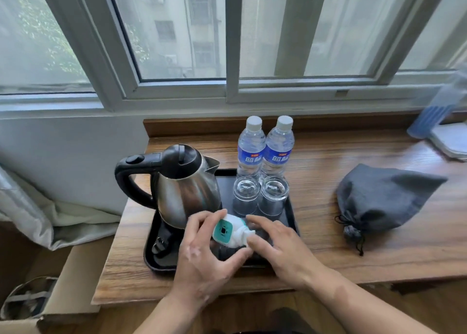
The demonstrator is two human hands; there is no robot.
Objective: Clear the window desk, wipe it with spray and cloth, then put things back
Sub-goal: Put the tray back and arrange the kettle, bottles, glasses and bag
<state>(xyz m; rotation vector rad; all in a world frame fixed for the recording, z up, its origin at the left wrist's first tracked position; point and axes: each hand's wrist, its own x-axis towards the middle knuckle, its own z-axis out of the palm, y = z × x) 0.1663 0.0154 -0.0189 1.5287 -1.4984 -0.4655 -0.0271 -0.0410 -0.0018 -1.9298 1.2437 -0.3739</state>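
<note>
A wooden window desk carries a black tray. On the tray stand a steel kettle with a black handle and two upturned glasses. Two water bottles stand right behind the glasses. My left hand grips a small white and teal plug-in device just above the tray's front part. My right hand hovers beside it with fingers spread, its thumb touching the device's white end. A black cord and plug lie on the tray's left front.
A grey drawstring bag lies on the desk to the right. A blue cloth and white papers sit at the far right by the window sill. A cardboard box stands on the floor at lower left.
</note>
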